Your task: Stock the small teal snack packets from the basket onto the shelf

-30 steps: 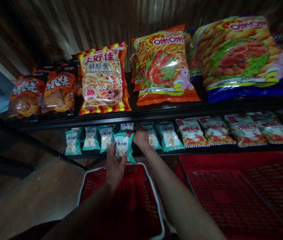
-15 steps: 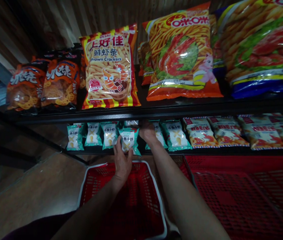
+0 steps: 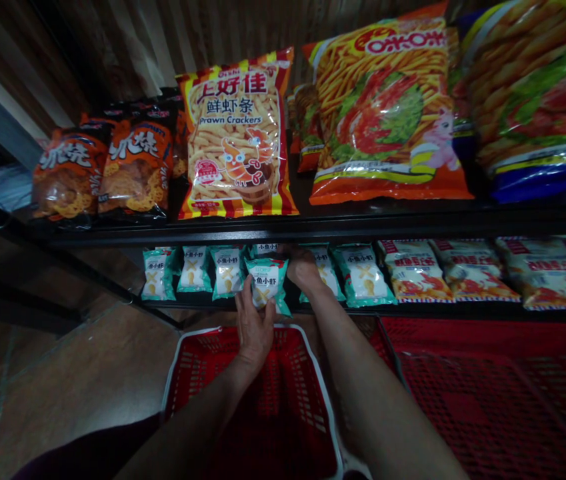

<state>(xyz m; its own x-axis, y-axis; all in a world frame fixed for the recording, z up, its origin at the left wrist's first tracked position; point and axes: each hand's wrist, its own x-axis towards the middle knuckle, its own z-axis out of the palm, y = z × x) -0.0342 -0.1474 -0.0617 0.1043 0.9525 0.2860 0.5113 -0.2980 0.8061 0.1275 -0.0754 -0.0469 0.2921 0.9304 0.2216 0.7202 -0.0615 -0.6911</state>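
My left hand (image 3: 254,328) grips a small teal snack packet (image 3: 267,283) by its lower edge, holding it in front of the lower shelf and above a red basket (image 3: 307,373). My right hand (image 3: 303,267) reaches into the lower shelf among the row of small teal packets (image 3: 227,270); its fingers are hidden under the upper shelf edge. More teal packets (image 3: 363,275) lie just right of that hand.
On the upper black shelf (image 3: 313,225) stand orange snack bags (image 3: 137,170), a striped prawn cracker bag (image 3: 237,137) and large orange and blue bags (image 3: 387,110). Red-and-white packets (image 3: 415,270) fill the lower shelf's right. A larger red basket (image 3: 487,393) sits right. Brown tiled floor lies left.
The view has drawn closer to the shelves. My left hand has raised the teal packet slightly toward the lower shelf. My right hand stays reaching into that shelf.
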